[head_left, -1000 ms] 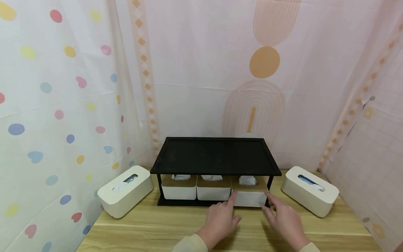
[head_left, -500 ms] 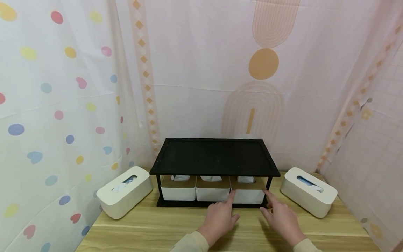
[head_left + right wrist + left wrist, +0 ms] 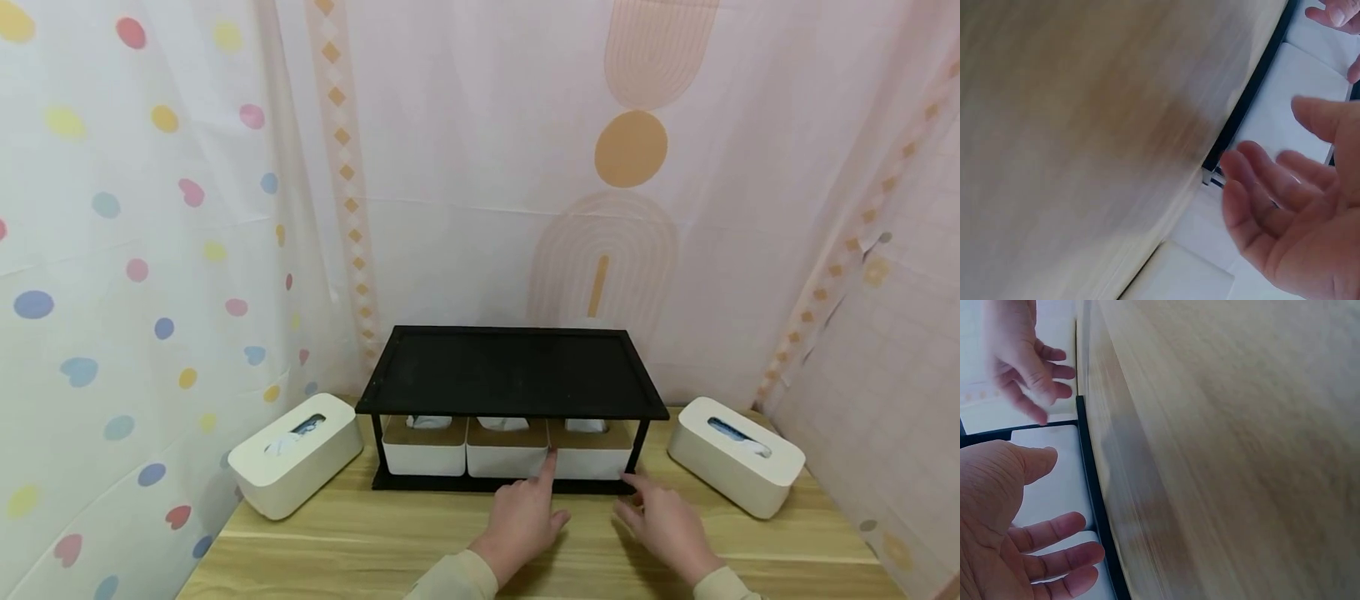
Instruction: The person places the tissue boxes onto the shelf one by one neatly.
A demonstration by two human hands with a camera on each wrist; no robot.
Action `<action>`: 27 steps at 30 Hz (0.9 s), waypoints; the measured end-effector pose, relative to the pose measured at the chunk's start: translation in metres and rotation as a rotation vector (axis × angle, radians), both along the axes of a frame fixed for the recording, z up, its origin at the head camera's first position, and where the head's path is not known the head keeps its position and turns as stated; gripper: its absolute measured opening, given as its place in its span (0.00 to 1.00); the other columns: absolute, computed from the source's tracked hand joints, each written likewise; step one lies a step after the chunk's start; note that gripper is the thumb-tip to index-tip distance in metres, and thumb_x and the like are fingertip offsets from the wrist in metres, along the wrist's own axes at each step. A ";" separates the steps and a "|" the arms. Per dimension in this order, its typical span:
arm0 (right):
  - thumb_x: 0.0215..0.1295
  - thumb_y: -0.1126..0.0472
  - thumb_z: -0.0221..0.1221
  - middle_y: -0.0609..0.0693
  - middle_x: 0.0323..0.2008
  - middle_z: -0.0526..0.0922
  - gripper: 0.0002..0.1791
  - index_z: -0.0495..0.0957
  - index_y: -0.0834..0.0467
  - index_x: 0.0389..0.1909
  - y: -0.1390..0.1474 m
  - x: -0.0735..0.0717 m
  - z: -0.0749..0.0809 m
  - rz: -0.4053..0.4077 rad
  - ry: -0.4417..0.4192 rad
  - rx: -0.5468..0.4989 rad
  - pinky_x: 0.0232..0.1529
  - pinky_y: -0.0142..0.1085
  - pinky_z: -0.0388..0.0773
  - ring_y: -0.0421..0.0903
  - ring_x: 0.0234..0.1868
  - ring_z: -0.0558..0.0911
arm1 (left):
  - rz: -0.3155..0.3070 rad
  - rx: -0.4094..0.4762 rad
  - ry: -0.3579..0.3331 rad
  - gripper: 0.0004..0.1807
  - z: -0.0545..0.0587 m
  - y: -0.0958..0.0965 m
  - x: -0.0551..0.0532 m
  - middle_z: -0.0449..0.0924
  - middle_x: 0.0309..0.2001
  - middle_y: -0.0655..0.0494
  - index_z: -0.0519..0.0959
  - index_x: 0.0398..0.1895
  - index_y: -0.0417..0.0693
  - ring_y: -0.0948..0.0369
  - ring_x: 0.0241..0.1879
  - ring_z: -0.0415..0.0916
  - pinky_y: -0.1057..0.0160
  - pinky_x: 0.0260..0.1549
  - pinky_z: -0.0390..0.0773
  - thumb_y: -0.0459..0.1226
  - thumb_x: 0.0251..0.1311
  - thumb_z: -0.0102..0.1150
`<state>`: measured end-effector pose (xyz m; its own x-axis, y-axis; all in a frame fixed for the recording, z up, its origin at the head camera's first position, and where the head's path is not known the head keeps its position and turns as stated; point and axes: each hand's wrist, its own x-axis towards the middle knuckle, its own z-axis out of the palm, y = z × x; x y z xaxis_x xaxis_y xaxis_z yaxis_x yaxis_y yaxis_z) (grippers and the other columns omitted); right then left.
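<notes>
Three white tissue boxes with brown lids stand in a row on the lower level of a black two-level rack (image 3: 513, 371): a left box (image 3: 425, 460), a middle box (image 3: 507, 462) and a right box (image 3: 596, 464). My left hand (image 3: 517, 521) points its straight index finger at the seam between the middle and right boxes; contact is hard to tell. Its other fingers are loosely bent in the left wrist view. By the rack's front right corner is my right hand (image 3: 663, 525), fingers relaxed with nothing between them, as the right wrist view (image 3: 1297, 219) also shows.
A white tissue box (image 3: 296, 454) lies angled left of the rack, and another white tissue box (image 3: 737, 457) lies angled on its right. All stand on a wooden table (image 3: 337, 550). Patterned curtains (image 3: 465, 167) hang behind and at both sides.
The right box has slid back into the rack, its front now nearly level with the others. My right hand has lowered a little, away from the box's right side; the left hand barely moved.
</notes>
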<state>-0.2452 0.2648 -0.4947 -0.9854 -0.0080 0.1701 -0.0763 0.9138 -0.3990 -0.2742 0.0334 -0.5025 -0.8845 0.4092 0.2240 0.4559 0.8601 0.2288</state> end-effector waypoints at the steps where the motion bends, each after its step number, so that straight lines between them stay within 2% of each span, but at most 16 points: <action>1: 0.66 0.52 0.74 0.46 0.35 0.91 0.26 0.84 0.59 0.61 0.000 0.000 -0.001 0.009 -0.015 0.004 0.33 0.48 0.83 0.46 0.34 0.87 | 0.004 -0.004 0.005 0.49 0.000 0.000 0.000 0.77 0.22 0.62 0.60 0.83 0.47 0.65 0.19 0.72 0.63 0.19 0.71 0.56 0.66 0.71; 6: 0.63 0.51 0.75 0.40 0.31 0.89 0.24 0.87 0.59 0.56 0.002 -0.001 -0.005 0.036 -0.062 -0.007 0.37 0.47 0.84 0.42 0.33 0.86 | 0.009 -0.011 0.021 0.50 0.000 0.002 0.000 0.82 0.25 0.60 0.61 0.83 0.46 0.63 0.22 0.76 0.62 0.21 0.73 0.56 0.66 0.72; 13: 0.61 0.50 0.76 0.43 0.34 0.90 0.23 0.88 0.59 0.52 0.004 -0.003 0.000 0.075 -0.110 0.021 0.41 0.47 0.85 0.43 0.35 0.86 | 0.003 -0.017 0.005 0.48 0.005 -0.001 0.004 0.83 0.27 0.59 0.63 0.81 0.44 0.63 0.22 0.76 0.63 0.21 0.72 0.56 0.66 0.72; 17: 0.59 0.48 0.78 0.45 0.31 0.86 0.21 0.88 0.58 0.45 0.003 -0.003 0.007 0.138 -0.138 0.080 0.37 0.45 0.81 0.44 0.32 0.80 | -0.003 -0.041 0.021 0.44 0.007 -0.009 0.007 0.89 0.34 0.56 0.69 0.77 0.44 0.62 0.26 0.81 0.62 0.25 0.76 0.56 0.65 0.72; 20: 0.55 0.50 0.80 0.48 0.31 0.85 0.22 0.87 0.58 0.44 0.003 0.000 0.011 0.196 -0.166 0.102 0.38 0.48 0.80 0.47 0.33 0.80 | -0.019 -0.052 0.033 0.40 0.007 -0.022 0.010 0.92 0.43 0.52 0.75 0.73 0.44 0.57 0.36 0.88 0.59 0.32 0.83 0.56 0.64 0.73; 23: 0.50 0.52 0.82 0.55 0.41 0.89 0.28 0.87 0.62 0.50 0.005 0.001 0.012 0.232 -0.207 0.106 0.49 0.59 0.83 0.57 0.43 0.86 | -0.032 -0.038 0.005 0.37 0.008 -0.040 0.014 0.91 0.50 0.48 0.77 0.70 0.43 0.52 0.44 0.89 0.54 0.40 0.87 0.54 0.64 0.73; 27: 0.46 0.55 0.83 0.61 0.48 0.90 0.33 0.86 0.64 0.53 0.004 0.003 0.014 0.248 -0.251 0.116 0.57 0.65 0.81 0.65 0.50 0.86 | -0.035 -0.004 -0.028 0.35 0.009 -0.073 0.020 0.90 0.51 0.45 0.78 0.69 0.40 0.49 0.47 0.89 0.51 0.45 0.88 0.52 0.65 0.73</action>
